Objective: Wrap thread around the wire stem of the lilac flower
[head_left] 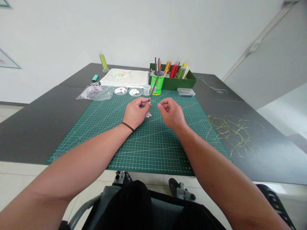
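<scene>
My left hand (pixel 135 112) pinches a thin dark rod (pixel 153 87) that slants up and away between thumb and fingers. A fine pale wire (pixel 153 101) seems to run from the rod's lower end toward my right hand (pixel 171 114). Its fingers curl together close to the rod, and I cannot tell whether they hold the wire. A small lilac petal-like piece (pixel 148 114) sits just under my left hand, partly hidden by it.
Both hands are over a green cutting mat (pixel 153 150) on a dark table (pixel 26 134). Beyond stand a green box (pixel 172 83) of thread spools, a green cup (pixel 157 83) of tools, dishes, and a white board. Loose yellow-green wire (pixel 230 134) lies to the right.
</scene>
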